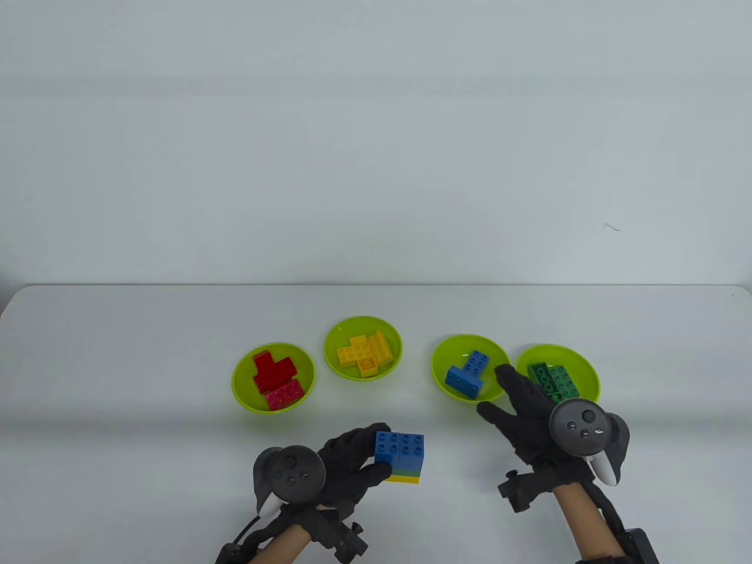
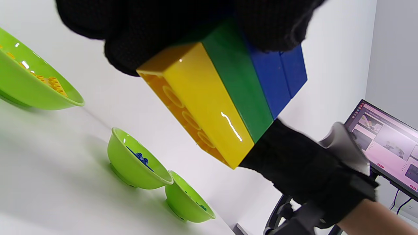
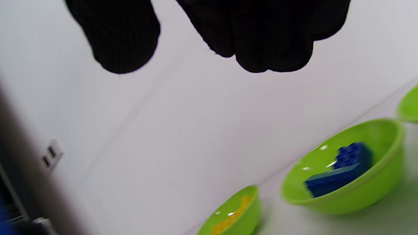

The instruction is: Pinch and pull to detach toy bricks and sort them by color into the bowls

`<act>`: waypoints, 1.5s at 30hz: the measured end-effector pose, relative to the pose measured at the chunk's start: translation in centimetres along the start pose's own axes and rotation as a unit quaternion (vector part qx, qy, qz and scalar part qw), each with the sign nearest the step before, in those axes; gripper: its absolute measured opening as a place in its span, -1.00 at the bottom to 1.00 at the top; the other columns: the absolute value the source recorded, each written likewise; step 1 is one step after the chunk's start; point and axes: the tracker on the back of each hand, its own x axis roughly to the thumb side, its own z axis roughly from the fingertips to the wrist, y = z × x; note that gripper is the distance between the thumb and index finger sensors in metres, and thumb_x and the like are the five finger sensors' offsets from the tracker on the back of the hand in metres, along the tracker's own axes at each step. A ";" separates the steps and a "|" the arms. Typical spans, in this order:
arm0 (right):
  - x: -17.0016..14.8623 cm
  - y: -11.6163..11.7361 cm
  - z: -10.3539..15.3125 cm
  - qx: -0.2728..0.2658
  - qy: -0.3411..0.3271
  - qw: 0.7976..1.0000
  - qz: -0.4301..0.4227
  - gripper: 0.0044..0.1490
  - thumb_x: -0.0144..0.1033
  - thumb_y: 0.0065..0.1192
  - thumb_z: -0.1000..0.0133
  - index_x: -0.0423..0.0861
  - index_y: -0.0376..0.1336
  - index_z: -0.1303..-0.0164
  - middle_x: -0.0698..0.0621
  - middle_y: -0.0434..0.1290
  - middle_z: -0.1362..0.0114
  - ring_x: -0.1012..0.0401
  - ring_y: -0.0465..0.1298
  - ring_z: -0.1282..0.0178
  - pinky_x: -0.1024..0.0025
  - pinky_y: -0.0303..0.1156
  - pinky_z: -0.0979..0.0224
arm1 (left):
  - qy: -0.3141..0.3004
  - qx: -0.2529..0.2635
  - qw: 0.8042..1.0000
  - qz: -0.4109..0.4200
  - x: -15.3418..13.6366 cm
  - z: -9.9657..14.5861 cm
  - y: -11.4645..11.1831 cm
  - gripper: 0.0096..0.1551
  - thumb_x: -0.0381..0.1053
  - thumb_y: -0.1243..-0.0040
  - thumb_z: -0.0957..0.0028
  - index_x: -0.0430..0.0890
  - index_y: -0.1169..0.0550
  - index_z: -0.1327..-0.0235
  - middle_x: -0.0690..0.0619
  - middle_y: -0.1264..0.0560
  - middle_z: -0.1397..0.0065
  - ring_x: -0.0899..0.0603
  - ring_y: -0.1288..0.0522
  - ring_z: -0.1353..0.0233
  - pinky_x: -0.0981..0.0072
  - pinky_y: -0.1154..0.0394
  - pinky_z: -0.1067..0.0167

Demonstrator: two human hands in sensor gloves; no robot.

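Note:
My left hand [image 1: 364, 455] grips a stack of bricks [image 1: 400, 457] above the table's front: blue bricks on top, a green layer, a yellow one at the bottom. The left wrist view shows the stack [image 2: 225, 94] close up, tilted, with gloved fingers [image 2: 153, 36] curled over its top. My right hand [image 1: 517, 399] hovers open, fingers spread, between the bowl of blue bricks [image 1: 446, 358] and the bowl of green bricks [image 1: 584, 376]; it holds nothing. Its fingers [image 3: 261, 36] hang free in the right wrist view. The blue bowl [image 3: 378, 192] lies below them.
Four lime-green bowls stand in a row: the red-brick bowl [image 1: 244, 385] at left, then the yellow-brick bowl [image 1: 332, 346], then the blue and green ones. A laptop screen [image 2: 385, 143] sits off to the right of the table.

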 end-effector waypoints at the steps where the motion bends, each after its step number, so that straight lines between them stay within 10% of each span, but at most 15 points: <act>1: 1.1 0.7 0.3 0.016 -0.017 0.999 -0.021 0.00 0.04 0.26 -0.13 -0.35 0.11 -0.60 -0.38 0.29 -0.57 -0.28 0.36 -0.49 -0.19 0.15 -0.56 | -0.001 0.000 1.000 0.000 0.0 0.0 0.0 -0.22 0.06 -0.16 0.01 -0.36 -0.40 -0.38 -0.36 -0.51 -0.30 -0.37 -0.53 -0.26 -0.22 -0.38 -0.25; 12: 5.1 5.6 2.7 0.097 -0.081 0.988 -0.085 -0.07 0.04 0.29 -0.11 -0.34 0.21 -0.51 -0.36 0.40 -0.46 -0.23 0.45 -0.38 -0.17 0.23 -0.50 | -0.008 -0.003 1.000 0.000 0.0 0.0 0.0 -0.22 0.06 -0.16 0.01 -0.36 -0.41 -0.38 -0.36 -0.51 -0.29 -0.37 -0.53 -0.26 -0.22 -0.38 -0.25; 45: 5.4 5.6 3.4 0.031 -0.087 0.995 -0.035 -0.26 -0.13 0.41 0.01 -0.28 0.37 -0.29 -0.26 0.57 -0.24 -0.11 0.60 -0.16 -0.10 0.38 -0.38 | -0.057 -0.008 0.996 -0.062 1.0 0.1 -0.6 -0.22 0.08 -0.17 0.06 -0.37 -0.45 -0.32 -0.34 -0.55 -0.23 -0.34 -0.57 -0.21 -0.21 -0.42 -0.22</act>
